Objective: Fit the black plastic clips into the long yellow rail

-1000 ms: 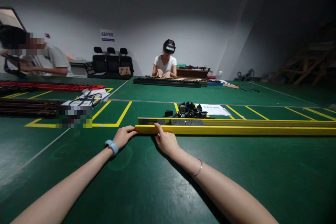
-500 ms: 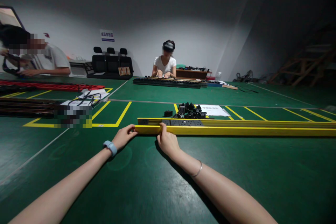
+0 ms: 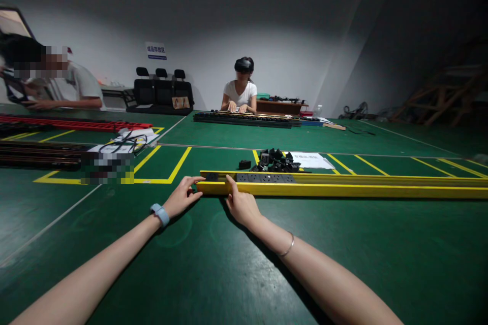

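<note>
A long yellow channel (image 3: 343, 190) lies across the green table, its right end beyond the picture. Black socket modules (image 3: 267, 178) sit in a row inside it, with a separate black piece (image 3: 212, 176) near its left end. My left hand (image 3: 183, 194) grips that left end, fingers at the upper part and thumb low down. My right hand (image 3: 241, 202) is closed at the front wall, its index finger reaching over into the gap between the black piece and the row. The index fingertip's contact inside is hard to make out.
Behind the channel lie a heap of black parts (image 3: 276, 160), a single black part (image 3: 244, 164) and a paper sheet (image 3: 310, 160). Dark strips (image 3: 38, 155) and cables (image 3: 127, 142) are at left. One person (image 3: 239, 92) sits opposite, another person (image 3: 82, 84) at far left.
My left fingers have spread and moved up over the channel's end. My right index finger has shifted slightly left and further in. The channel looks unmoved.
</note>
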`<action>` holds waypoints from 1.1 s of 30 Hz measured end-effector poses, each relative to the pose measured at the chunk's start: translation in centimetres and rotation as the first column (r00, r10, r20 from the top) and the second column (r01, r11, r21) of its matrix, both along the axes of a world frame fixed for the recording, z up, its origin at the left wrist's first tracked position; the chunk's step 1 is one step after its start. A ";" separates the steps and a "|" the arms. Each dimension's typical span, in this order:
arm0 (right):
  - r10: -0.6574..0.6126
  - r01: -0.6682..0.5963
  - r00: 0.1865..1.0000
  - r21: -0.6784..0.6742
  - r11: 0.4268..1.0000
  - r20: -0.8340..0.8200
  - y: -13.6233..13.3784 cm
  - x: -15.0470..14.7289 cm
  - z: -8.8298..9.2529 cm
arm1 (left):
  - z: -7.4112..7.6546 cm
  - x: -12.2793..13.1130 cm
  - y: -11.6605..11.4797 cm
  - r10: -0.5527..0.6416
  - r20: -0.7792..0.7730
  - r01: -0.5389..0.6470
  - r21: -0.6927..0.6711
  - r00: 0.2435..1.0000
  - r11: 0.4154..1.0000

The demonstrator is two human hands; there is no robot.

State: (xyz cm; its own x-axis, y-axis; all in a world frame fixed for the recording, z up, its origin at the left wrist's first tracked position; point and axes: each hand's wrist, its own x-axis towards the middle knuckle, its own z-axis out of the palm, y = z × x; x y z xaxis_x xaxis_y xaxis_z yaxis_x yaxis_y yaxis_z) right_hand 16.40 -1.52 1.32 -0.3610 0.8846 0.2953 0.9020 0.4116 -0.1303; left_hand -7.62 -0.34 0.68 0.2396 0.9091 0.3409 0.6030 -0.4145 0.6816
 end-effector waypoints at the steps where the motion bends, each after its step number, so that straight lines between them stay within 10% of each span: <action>1: 0.014 -0.014 1.000 0.005 1.000 0.018 0.0 0.0 0.1 | -0.1 0.0 0.0 -0.005 -0.026 0.005 0.007 1.000 1.000; 33: 0.013 -0.010 0.997 -0.038 0.999 0.076 0.0 -0.3 0.4 | -0.6 -0.2 0.6 0.115 -0.020 -0.116 -0.069 0.993 0.991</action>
